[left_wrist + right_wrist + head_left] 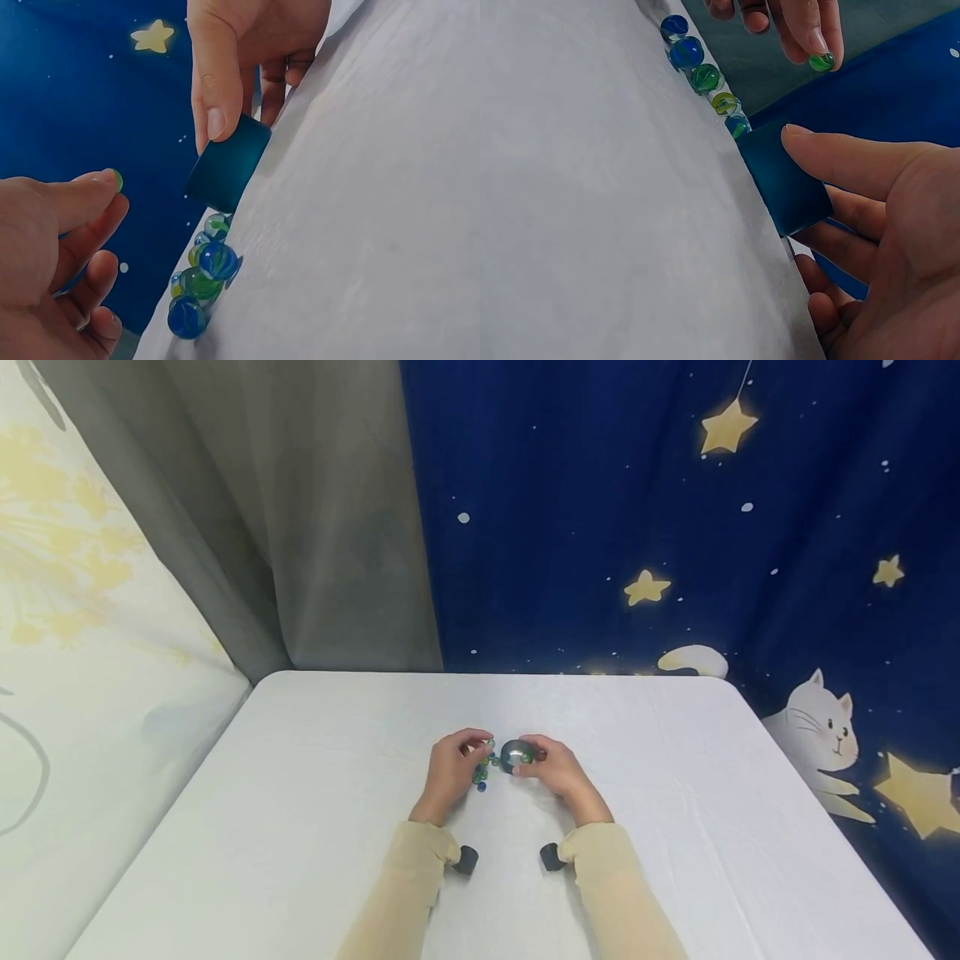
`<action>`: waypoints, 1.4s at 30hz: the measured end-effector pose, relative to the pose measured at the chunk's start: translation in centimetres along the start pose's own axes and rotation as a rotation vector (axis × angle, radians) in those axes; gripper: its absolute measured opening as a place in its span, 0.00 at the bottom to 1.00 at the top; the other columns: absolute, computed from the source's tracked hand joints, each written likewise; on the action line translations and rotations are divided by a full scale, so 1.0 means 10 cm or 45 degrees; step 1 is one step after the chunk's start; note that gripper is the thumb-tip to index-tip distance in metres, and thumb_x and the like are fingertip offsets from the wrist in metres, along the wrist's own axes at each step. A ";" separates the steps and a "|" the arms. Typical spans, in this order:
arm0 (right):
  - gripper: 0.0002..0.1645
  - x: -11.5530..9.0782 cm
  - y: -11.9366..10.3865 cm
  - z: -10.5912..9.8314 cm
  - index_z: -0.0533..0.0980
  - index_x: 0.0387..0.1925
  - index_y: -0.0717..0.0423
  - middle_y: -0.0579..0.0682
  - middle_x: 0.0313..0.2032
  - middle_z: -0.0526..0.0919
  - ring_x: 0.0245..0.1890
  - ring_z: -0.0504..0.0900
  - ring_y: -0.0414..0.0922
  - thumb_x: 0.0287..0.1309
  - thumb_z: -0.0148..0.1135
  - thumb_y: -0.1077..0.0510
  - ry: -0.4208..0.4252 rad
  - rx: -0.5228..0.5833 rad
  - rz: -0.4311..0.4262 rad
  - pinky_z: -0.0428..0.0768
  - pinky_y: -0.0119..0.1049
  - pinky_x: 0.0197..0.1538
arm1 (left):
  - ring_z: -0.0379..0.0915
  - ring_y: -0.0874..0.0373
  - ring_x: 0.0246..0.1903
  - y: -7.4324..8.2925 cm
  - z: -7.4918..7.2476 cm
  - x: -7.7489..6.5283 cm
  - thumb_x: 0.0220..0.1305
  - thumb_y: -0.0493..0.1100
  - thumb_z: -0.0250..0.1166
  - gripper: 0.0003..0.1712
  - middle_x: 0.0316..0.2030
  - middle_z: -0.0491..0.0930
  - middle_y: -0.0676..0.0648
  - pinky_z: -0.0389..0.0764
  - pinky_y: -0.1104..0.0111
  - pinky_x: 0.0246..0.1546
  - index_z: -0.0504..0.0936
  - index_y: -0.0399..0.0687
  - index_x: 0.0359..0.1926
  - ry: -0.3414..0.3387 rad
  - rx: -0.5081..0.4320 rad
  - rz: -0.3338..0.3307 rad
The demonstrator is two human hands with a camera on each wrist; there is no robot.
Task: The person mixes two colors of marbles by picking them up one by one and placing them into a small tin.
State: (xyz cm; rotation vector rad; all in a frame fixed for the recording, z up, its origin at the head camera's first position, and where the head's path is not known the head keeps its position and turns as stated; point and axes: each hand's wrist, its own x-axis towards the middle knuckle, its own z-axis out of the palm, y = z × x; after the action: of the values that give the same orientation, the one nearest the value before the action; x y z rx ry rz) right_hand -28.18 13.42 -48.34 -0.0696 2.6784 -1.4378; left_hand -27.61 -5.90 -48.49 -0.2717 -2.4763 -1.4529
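My left hand pinches a green glass marble between thumb and fingertip, raised above the white table. My right hand grips a small round dark teal container, thumb on the near side and fingers on the far side. From the head view its mouth is visible, with a shiny inside and a green spot that looks like a marble. Several blue and green glass marbles lie in a cluster on the table between the hands, just left of the container. The left palm hides some of them in the head view.
The white table reaches back to a grey curtain and a dark blue curtain with stars and a cat. Black wrist devices sit at both cream sleeves.
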 end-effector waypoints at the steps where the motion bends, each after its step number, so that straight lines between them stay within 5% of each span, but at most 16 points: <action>1: 0.34 0.00 0.00 0.00 0.76 0.58 0.51 0.55 0.56 0.79 0.57 0.75 0.57 0.47 0.75 0.57 -0.002 -0.002 -0.001 0.70 0.57 0.57 | 0.69 0.60 0.29 0.00 0.01 0.00 0.60 0.39 0.69 0.09 0.30 0.80 0.56 0.71 0.68 0.32 0.86 0.52 0.42 0.001 0.006 -0.005; 32: 0.34 0.00 0.04 -0.03 0.77 0.57 0.51 0.56 0.57 0.78 0.59 0.74 0.58 0.44 0.75 0.60 -0.031 0.017 -0.032 0.68 0.59 0.59 | 0.68 0.60 0.31 0.11 0.10 -0.04 0.62 0.39 0.68 0.10 0.34 0.80 0.57 0.72 0.67 0.34 0.85 0.54 0.44 -0.059 0.073 -0.065; 42: 0.34 -0.01 0.00 -0.05 0.77 0.57 0.52 0.56 0.57 0.78 0.59 0.73 0.58 0.44 0.75 0.62 -0.043 0.037 -0.052 0.67 0.57 0.60 | 0.69 0.59 0.29 0.13 0.10 -0.02 0.61 0.38 0.68 0.09 0.32 0.81 0.57 0.71 0.67 0.32 0.85 0.52 0.43 -0.043 0.049 -0.025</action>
State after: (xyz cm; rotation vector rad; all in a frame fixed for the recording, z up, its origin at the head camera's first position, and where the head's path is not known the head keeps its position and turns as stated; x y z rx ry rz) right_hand -28.13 13.87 -48.06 -0.1455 2.6437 -1.4733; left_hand -27.13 -4.40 -47.93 -0.2676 -2.5379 -1.4179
